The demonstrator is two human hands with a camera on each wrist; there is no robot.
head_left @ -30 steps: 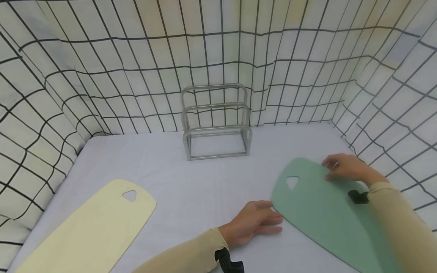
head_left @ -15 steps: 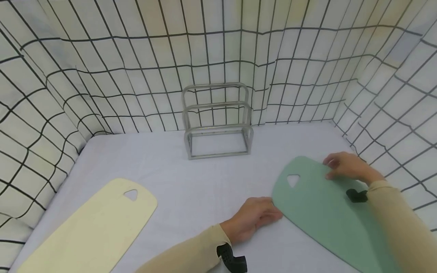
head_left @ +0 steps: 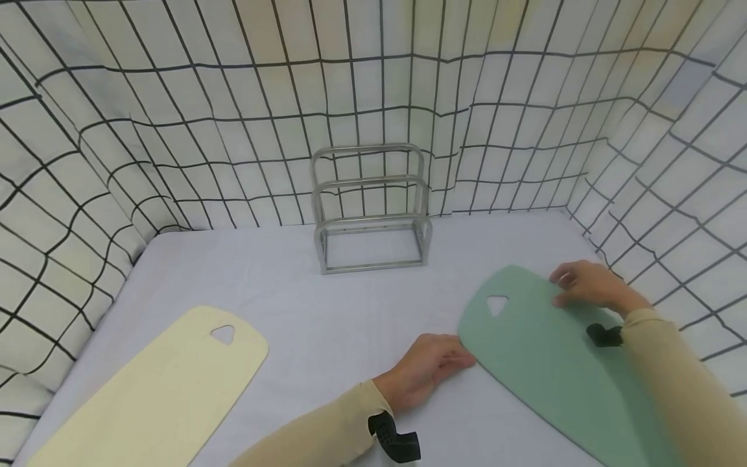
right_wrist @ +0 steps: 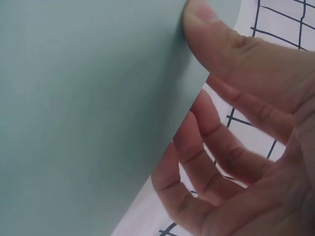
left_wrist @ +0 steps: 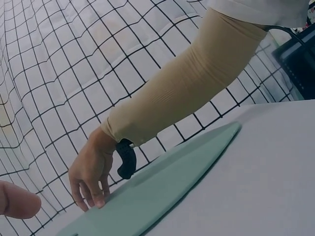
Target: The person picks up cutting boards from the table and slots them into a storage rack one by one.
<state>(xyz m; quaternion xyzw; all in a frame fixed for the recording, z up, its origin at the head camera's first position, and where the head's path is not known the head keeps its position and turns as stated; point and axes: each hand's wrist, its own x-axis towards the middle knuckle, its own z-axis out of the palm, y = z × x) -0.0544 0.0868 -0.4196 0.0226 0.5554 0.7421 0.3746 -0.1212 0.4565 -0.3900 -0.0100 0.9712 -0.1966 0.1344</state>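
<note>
A pale green cutting board [head_left: 543, 350] with a triangular hole lies at the right of the table. My right hand [head_left: 595, 284] holds its far right edge: the right wrist view shows the thumb [right_wrist: 209, 37] on top and curled fingers [right_wrist: 189, 137] at and below the rim. My left hand [head_left: 423, 370] is at the board's left edge, fingertips right at the rim and fingers close together. In the left wrist view its one visible digit [left_wrist: 19, 200] extends straight, apart from the board there; the rest of that hand is out of frame.
A cream cutting board [head_left: 157, 383] with the same kind of hole lies at the left. At the back middle stands a metal rack [head_left: 370, 223] with upright loops. White cloth walls with a black grid [head_left: 373, 84] enclose the white table [head_left: 327, 311] behind and at both sides.
My left hand's spread fingers have come together at the board's edge, and that hand moved slightly away from me. The green board has shifted a little to the left; my right hand keeps its hold.
</note>
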